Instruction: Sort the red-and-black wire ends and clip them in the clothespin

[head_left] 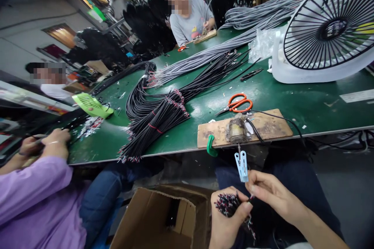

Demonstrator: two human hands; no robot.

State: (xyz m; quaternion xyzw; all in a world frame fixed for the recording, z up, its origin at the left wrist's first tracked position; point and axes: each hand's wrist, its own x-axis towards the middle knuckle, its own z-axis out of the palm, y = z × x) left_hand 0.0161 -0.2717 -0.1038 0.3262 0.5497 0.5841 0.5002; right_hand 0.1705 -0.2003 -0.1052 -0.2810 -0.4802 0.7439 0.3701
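My left hand (pixel 223 225) is wrapped round a bundle of thin black cables (pixel 229 204), whose stripped red and white ends point up. Beside it, my right hand (pixel 271 192) is closed in a pinch on the end of one cable near the left thumb. Just above those fingertips hangs a light blue clothespin (pixel 241 167), fixed to the shaft of a small motor (pixel 237 130). The motor is mounted on a wooden board (pixel 271 122) at the table edge. A green clamp (pixel 210 146) grips the board's left part.
Orange-handled scissors (pixel 240 103) lie behind the board on the green table (pixel 315 101). Black cable bundles (pixel 157 114) and grey cables (pixel 187 60) spread leftward. A white fan (pixel 330 27) stands right. An open cardboard box (pixel 146 218) sits below. A purple-sleeved co-worker (pixel 37 186) works at left.
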